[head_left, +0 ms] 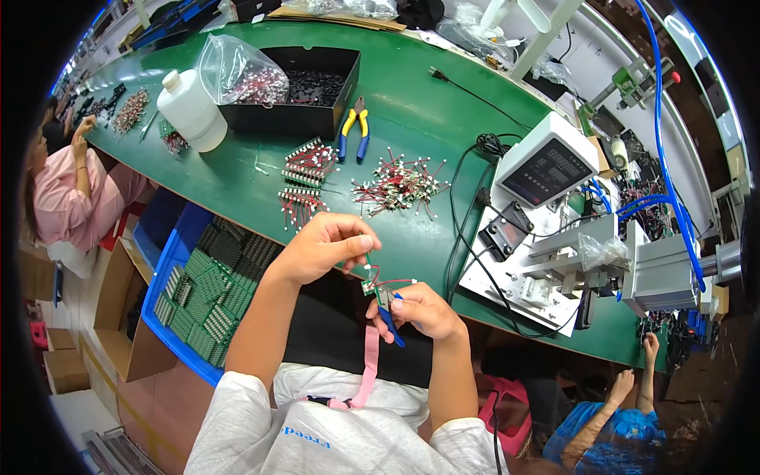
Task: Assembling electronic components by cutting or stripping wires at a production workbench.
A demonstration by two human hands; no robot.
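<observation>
In front of my body, above the bench's near edge, my left hand [336, 247] is closed, with thumb and forefinger pinching what looks like a thin green strip. Just below it is a small green circuit board [369, 286], from which a red wire [394, 281] sticks out to the right. My right hand [426, 313] is wrapped around small blue-handled cutters [388, 323]. Their jaws are up beside the board; whether they touch it I cannot tell. Beyond my hands lie a pile of wired small boards [400, 182] and rows of board strips with red wires [307, 170].
Yellow-and-blue pliers [354, 131] lie near a black box [277, 120] and a white bottle [192, 111]. At right stands a machine with a display [548, 162] and cables. A blue crate [180, 229] of boards is at left. Co-workers sit on both sides.
</observation>
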